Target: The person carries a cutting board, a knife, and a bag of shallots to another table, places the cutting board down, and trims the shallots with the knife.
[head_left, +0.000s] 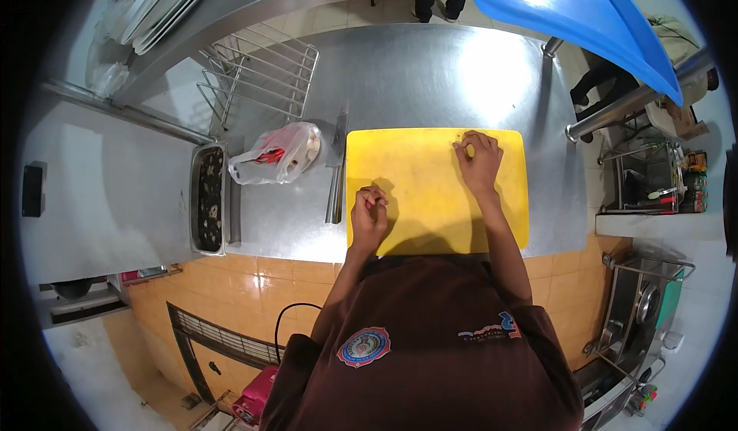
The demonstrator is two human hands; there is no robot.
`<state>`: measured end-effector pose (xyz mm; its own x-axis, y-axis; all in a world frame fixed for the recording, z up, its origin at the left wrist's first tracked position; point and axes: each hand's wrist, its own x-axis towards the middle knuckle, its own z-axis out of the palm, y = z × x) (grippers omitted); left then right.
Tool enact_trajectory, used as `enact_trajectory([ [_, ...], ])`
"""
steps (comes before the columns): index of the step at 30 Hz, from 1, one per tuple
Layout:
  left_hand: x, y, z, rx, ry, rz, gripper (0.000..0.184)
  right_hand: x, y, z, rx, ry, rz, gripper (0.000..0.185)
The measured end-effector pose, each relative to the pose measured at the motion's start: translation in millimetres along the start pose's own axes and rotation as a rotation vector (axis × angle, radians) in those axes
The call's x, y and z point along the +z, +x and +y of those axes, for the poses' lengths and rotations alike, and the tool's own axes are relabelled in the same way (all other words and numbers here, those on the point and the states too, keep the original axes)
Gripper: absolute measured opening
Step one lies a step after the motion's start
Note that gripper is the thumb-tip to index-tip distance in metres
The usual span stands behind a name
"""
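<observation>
A yellow cutting board lies on the steel table in front of me. Over its left edge is my left hand, its fingers curled around something small and reddish that I cannot make out. My right hand is at the board's upper right, fingers bent towards the thumb, with tiny bits on the board by the fingertips; whether it holds anything is too small to tell. Left of the board lies a knife beside another long metal utensil. Further left sits a plastic bag with red and pale items inside.
A metal tray with dark contents stands at the table's left edge. Behind the bag is a wire rack. A blue tray juts from the shelf above, at upper right. People's legs and feet show beyond the table.
</observation>
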<state>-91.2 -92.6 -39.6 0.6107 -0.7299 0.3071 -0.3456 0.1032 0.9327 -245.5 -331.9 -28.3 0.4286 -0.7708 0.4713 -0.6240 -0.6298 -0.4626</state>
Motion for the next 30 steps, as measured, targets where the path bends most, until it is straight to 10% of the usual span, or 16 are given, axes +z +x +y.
enact_trajectory([
  [17, -17, 24, 45, 0.017, -0.093, -0.149, 0.011, -17, -14, -15, -0.096, 0.127, -0.004, 0.027],
  [23, 4, 19, 50, -0.190, -0.065, -0.294, 0.022, -53, -45, -79, -0.035, 0.826, -0.724, 0.027],
  [30, 30, 7, 32, -0.386, -0.352, -0.205, 0.022, -57, -52, -85, -0.004, 0.847, -0.874, 0.025],
])
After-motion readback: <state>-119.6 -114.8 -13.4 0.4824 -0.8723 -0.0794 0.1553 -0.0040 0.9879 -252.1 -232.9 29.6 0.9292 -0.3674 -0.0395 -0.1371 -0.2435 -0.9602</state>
